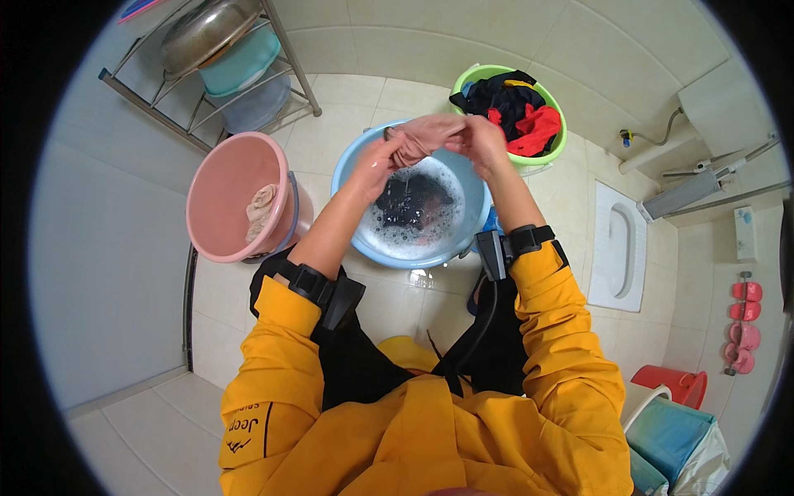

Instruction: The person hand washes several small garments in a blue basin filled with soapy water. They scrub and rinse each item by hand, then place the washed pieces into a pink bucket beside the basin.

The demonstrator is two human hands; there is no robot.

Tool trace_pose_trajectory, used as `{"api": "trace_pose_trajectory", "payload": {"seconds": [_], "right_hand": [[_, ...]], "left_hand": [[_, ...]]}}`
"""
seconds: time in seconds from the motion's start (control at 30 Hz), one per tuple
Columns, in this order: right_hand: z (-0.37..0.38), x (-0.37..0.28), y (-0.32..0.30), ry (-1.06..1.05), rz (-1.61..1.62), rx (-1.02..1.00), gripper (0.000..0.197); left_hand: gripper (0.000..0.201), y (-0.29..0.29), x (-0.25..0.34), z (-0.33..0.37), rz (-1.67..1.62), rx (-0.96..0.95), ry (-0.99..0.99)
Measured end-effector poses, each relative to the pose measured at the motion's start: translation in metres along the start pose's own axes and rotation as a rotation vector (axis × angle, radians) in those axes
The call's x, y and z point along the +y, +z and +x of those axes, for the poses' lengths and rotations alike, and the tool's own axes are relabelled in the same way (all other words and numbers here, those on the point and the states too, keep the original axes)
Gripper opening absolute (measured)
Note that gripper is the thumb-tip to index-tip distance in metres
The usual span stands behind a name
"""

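- Over the blue basin [413, 263], toward its far side, I hold the pink cloth [430, 135] stretched between my two hands, lifted clear of the suds [382, 236].
- My left hand [377, 168] is closed on the cloth's left end; my right hand [482, 147] has the other end gathered in it, though blur hides just how the fingers grip.
- Below, in the foamy water, a dark garment [413, 200] lies soaking, with a reddish patch near it that I cannot make out. So the basin holds at least one more piece that, I judge, is unfinished.
- To my left, inside the pink bucket [217, 190], a cream cloth [261, 211] rests bunched up. It may be a piece I am done with, yet nothing shows whether it is clean or waiting.
- Beyond the basin to the right, the green tub [559, 124] is heaped with clothes [509, 107], mostly black and red. I cannot tell whether these are washed.
- I take the washing to be partway along: the pink cloth is in hand and not yet set down anywhere, and the dark garment is not yet out of the water.
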State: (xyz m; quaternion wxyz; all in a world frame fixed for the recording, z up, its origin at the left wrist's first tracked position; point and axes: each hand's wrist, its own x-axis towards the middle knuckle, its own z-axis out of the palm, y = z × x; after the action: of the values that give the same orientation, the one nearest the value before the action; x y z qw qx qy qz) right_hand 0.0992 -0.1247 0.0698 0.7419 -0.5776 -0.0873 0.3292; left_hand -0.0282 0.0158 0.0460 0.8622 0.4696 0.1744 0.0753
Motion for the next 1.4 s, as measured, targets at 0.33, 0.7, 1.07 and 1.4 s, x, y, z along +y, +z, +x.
{"api": "trace_pose_trajectory", "payload": {"seconds": [0.33,0.7,1.07,1.4], "right_hand": [[0.013,-0.020,-0.039,-0.105,0.262,0.213,0.026],[0.035,0.031,-0.029,0.066,-0.630,-0.052,0.022],[0.070,0.127,-0.007,0.737,-1.437,-0.682,0.039],[0.067,0.166,-0.009,0.785,-1.839,-0.746,0.039]], "left_hand": [[0.032,-0.033,0.017,0.003,0.317,0.461,0.164],[0.018,-0.024,0.031,-0.002,0.228,0.421,0.369],[0.022,-0.021,0.038,-0.009,0.688,0.212,0.140],[0.029,-0.057,0.040,-0.003,0.740,0.297,0.036]]}}
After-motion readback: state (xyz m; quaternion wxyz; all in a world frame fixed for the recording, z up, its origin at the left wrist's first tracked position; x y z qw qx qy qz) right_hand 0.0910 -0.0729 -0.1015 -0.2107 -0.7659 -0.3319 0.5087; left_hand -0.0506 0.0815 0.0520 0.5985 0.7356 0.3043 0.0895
